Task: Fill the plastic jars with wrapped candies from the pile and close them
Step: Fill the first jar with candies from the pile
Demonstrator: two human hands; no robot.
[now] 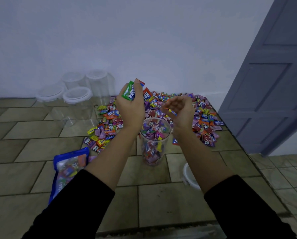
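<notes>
A pale wall fills the upper half of the frame, and below it a tiled surface runs from the middle down to the lower edge. A grey panelled door slants down the right side. A wide pile of wrapped candies lies on the tiles at centre and centre right, against the foot of the wall. Two forearms in black sleeves reach up from the lower corners toward the middle. In the upper left of the tiles, just left of the pile, stand four clear jars with lids on, close together. A blue bag of candies lies flat at lower left, partly under the left sleeve. At centre, at the near edge of the pile, the open jar stands upright between the two wrists, filled with candies almost to its rim. A white lid lies on the tiles at lower right of the jar, partly hidden behind the right forearm. The left hand, raised above and left of the jar, is clenched around a green candy and a few more. The right hand is cupped palm up above the jar's right rim; a small blurred candy sits at its fingertips, and I cannot tell whether the fingers grasp it.
</notes>
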